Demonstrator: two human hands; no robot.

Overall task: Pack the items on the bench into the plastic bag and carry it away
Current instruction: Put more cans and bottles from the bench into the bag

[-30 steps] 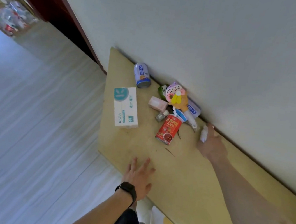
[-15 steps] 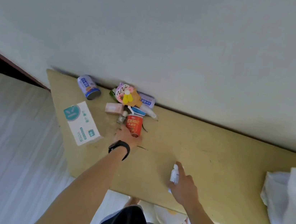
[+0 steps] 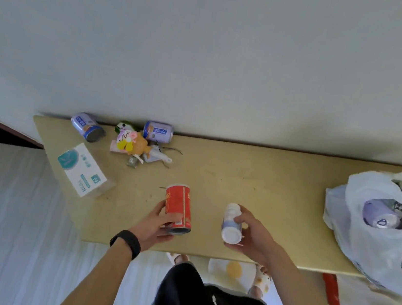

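I see my left hand wrapped around a red can, fingers curled on its lower end, holding it over the wooden bench. My right hand grips a small white bottle, just beside the can. The white plastic bag sits open on the bench well to the right of my right hand, with a purple can inside. Beyond my left hand, near the wall, lie two blue-purple cans, a yellow and pink toy and a tiny bottle. A white and teal box lies further left. A black wristband circles my left wrist.
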